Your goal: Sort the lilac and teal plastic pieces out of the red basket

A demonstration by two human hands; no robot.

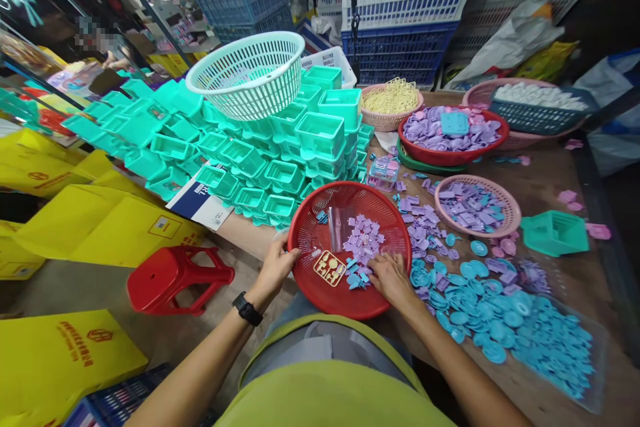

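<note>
A wooden table is covered with small plastic parts. At its far left, a large heap of teal boxes is stacked, too many to be counted, and one white basket is tipped on top of it. One more teal box lies apart at the right. Blue discs are spread in one wide drift along the near right edge, uncounted.

Two red baskets are seen: a far one filled with purple pieces, and a near red basket overhanging the table edge. The near one is gripped at its left rim by the left hand, fingers curled over the edge. The right hand is laid inside at the lower right, fingers bent onto loose purple and blue bits; whether anything is pinched cannot be told. One yellow part frame rests between the hands.

The basket could be tipped off the edge if the left grip slackened, and mixed colours could be picked together.
</note>
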